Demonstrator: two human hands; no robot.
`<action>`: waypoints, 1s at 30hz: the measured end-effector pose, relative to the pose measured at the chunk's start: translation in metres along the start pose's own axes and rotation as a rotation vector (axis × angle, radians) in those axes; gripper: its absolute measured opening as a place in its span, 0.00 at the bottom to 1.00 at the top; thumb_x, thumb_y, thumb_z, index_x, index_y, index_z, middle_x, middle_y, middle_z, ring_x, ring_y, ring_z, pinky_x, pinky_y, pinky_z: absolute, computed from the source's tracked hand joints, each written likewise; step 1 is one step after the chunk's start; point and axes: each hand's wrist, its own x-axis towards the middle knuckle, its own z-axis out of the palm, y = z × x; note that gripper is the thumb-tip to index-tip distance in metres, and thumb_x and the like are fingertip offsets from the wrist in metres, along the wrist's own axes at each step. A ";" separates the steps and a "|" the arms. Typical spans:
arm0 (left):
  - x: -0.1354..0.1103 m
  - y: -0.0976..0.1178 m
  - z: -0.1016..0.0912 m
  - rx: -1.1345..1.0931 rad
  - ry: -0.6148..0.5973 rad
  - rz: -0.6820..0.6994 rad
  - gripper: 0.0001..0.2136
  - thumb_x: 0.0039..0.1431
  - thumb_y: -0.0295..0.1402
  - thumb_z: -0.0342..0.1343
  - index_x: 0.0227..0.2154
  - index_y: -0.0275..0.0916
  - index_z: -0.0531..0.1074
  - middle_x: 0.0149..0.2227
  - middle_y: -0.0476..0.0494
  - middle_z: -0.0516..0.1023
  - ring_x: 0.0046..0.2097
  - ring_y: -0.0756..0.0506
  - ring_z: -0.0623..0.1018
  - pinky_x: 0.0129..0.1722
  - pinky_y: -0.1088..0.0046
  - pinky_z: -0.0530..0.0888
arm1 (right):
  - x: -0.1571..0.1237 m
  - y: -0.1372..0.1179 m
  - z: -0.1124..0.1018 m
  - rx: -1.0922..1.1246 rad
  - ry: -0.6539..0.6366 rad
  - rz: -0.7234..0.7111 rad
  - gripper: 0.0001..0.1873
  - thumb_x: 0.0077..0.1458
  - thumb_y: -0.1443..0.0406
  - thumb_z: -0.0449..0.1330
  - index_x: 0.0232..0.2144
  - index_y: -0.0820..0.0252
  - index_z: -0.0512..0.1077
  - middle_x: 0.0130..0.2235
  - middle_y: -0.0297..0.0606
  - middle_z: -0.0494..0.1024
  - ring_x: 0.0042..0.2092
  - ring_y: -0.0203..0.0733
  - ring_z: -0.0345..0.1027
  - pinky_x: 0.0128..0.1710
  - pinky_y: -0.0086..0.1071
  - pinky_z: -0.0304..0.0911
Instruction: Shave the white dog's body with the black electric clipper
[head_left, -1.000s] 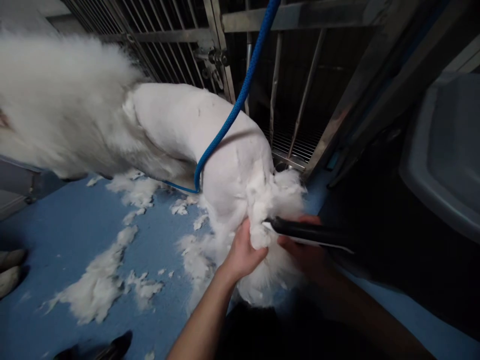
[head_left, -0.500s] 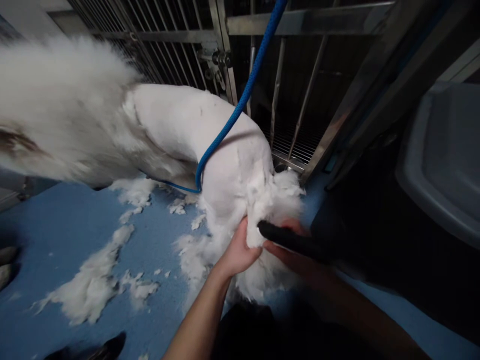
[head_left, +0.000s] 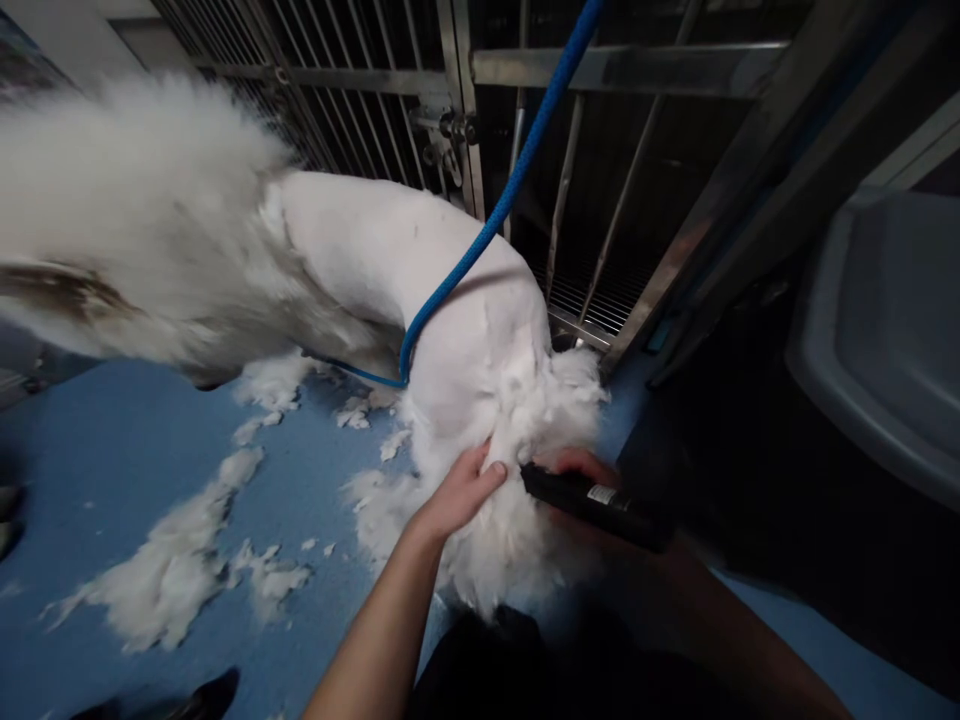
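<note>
A large white dog (head_left: 405, 230) stands with its back and hindquarters shorn close and its front half thickly furred. Long white fur (head_left: 510, 540) hangs at its rear end. My left hand (head_left: 461, 490) is closed on this fur, thumb on top and the other fingers mostly hidden. Dark hair clippers (head_left: 589, 500) with a small white label are gripped in my right hand (head_left: 581, 465), partly hidden beneath them. The clippers' tip is against or close to the fur, just right of my left thumb.
A blue rope (head_left: 480, 240) crosses the dog's body. Behind it stand metal cage bars (head_left: 570, 190). Clumps of cut fur (head_left: 169, 560) lie on the blue floor (head_left: 300, 640). At right is a grey plastic bin (head_left: 885, 320); dark shoes (head_left: 214, 695) show at lower left.
My left hand has shifted slightly left and up along the fur, its thumb now lying across it. The clippers have turned, showing their label, and their tip sits slightly lower. The view has shifted a little.
</note>
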 end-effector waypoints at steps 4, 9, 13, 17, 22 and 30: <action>0.012 -0.001 0.015 0.129 0.147 -0.039 0.25 0.60 0.50 0.53 0.49 0.34 0.75 0.49 0.39 0.79 0.52 0.35 0.75 0.55 0.58 0.70 | 0.000 -0.006 -0.009 -0.001 -0.005 -0.018 0.20 0.47 0.62 0.67 0.44 0.47 0.70 0.43 0.36 0.79 0.43 0.50 0.77 0.43 0.42 0.73; 0.022 -0.003 0.029 0.018 0.183 -0.081 0.21 0.52 0.44 0.62 0.44 0.34 0.77 0.41 0.42 0.81 0.43 0.40 0.78 0.45 0.65 0.75 | 0.002 -0.021 -0.028 -0.149 -0.034 -0.254 0.22 0.46 0.61 0.68 0.46 0.43 0.73 0.42 0.36 0.80 0.45 0.53 0.75 0.48 0.49 0.70; 0.027 -0.010 0.030 0.042 0.185 -0.275 0.15 0.50 0.34 0.60 0.41 0.33 0.76 0.26 0.49 0.76 0.25 0.50 0.71 0.26 0.75 0.70 | -0.020 -0.048 -0.056 -0.328 0.177 -0.356 0.18 0.47 0.58 0.67 0.42 0.47 0.76 0.60 0.40 0.68 0.60 0.60 0.63 0.57 0.52 0.62; 0.029 -0.014 0.022 0.150 0.162 -0.135 0.10 0.49 0.27 0.56 0.35 0.33 0.76 0.29 0.48 0.77 0.30 0.50 0.73 0.32 0.77 0.69 | -0.057 -0.101 -0.098 -0.305 0.371 -0.139 0.10 0.52 0.55 0.63 0.35 0.50 0.76 0.67 0.35 0.60 0.55 0.56 0.70 0.52 0.45 0.68; 0.026 -0.016 0.009 0.278 0.087 -0.128 0.10 0.50 0.29 0.53 0.35 0.33 0.76 0.31 0.46 0.80 0.36 0.45 0.76 0.37 0.74 0.71 | -0.094 -0.181 -0.176 -0.348 0.609 0.341 0.27 0.44 0.51 0.67 0.48 0.47 0.74 0.50 0.42 0.78 0.38 0.51 0.75 0.30 0.37 0.71; 0.018 -0.025 -0.008 0.312 0.050 -0.143 0.12 0.49 0.36 0.51 0.30 0.34 0.76 0.28 0.43 0.80 0.33 0.42 0.78 0.36 0.70 0.73 | -0.060 -0.222 -0.285 -0.213 0.554 0.800 0.15 0.36 0.52 0.68 0.23 0.54 0.74 0.18 0.35 0.72 0.18 0.40 0.61 0.18 0.34 0.56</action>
